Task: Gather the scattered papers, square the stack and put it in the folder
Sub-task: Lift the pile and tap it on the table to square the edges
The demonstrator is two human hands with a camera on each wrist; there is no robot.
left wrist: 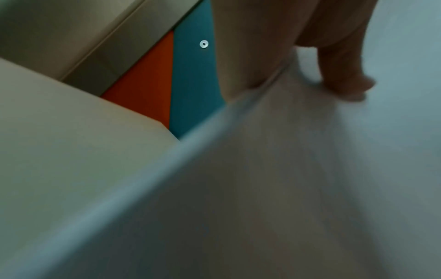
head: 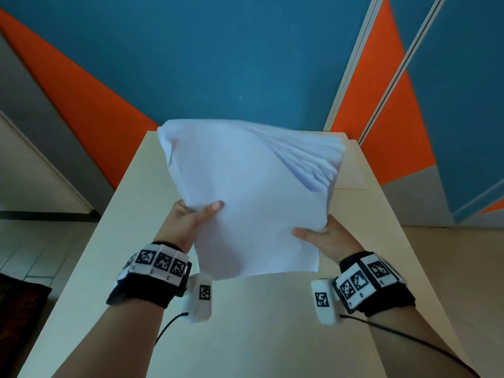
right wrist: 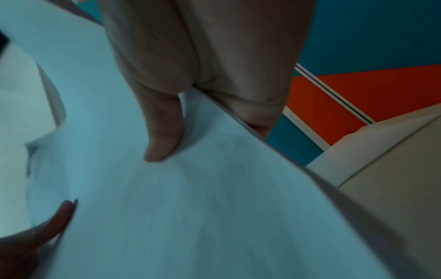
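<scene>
Two hands lift a stack of white papers (head: 245, 192) above the middle of a pale table (head: 245, 323). The left hand (head: 188, 219) pinches the stack's near left edge, thumb on top; the right hand (head: 324, 237) grips its near right edge the same way. The sheets fan apart at the far right corner. A cream folder (head: 351, 175) lies flat by the table's far right edge, partly hidden behind the papers.
</scene>
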